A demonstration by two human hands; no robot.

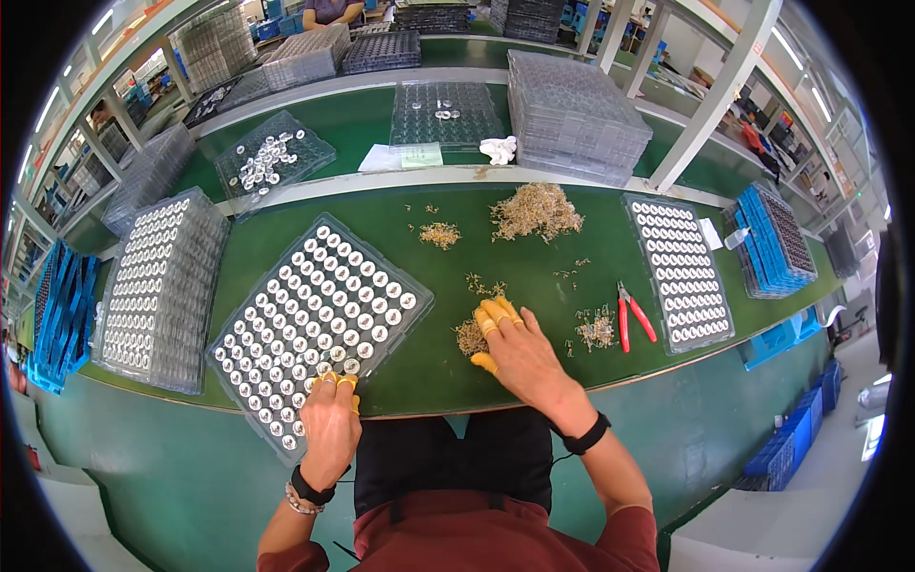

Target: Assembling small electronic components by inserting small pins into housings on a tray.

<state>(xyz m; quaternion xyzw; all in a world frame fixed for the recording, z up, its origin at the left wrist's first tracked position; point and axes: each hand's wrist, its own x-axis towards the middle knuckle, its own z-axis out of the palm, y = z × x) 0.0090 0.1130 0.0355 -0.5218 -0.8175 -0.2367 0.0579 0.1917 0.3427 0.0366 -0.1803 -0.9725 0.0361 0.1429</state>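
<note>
At my far left a stack of clear trays (157, 286) filled with white round parts sits on the green tabletop (534, 276). Just right of it lies the tilted clear tray (319, 319) I am filling, most of its pockets already holding white round parts. My left hand (331, 419) rests at that tray's near edge, yellow-capped fingertips pressed together as if pinching something small; what exactly, I cannot tell. My right hand (515, 355) lies flat with fingers close together on a little heap of small tan parts (469, 336). I judge this to be the pick-up step: the right hand gathers one piece. The next move calls for a fine pinch and a careful carry across to a pocket. Further right lie red-handled cutters (631, 316), then another filled tray (681, 272).
</note>
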